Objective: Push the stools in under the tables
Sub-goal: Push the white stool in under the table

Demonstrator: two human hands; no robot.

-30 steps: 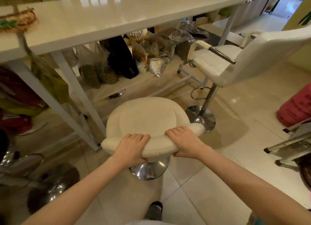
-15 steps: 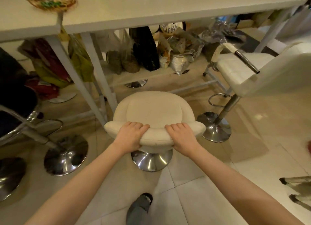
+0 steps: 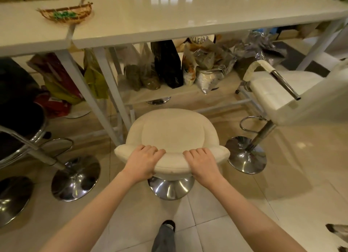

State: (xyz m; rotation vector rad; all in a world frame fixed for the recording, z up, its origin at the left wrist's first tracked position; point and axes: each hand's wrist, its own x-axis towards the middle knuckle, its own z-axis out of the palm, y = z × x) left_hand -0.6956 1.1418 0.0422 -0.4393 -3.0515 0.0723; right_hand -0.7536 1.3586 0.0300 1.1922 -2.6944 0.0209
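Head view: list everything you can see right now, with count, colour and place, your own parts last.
Cream stool: one, cream seat on chrome base, centre, not yet under the table.
White tables: two, glossy white, end to end across the top.
Basket: one, woven tan with green bits, on the left table.
Bags: several, black, silver, green, red, on the low shelf under the tables.
White armchair stool: one, white with chrome arm, right.
Dark stool: one, black seat and chrome frame, left.
Foot: one, dark shoe, bottom centre.
Left hand: grips the cream stool's low backrest.
Right hand: grips the same backrest.
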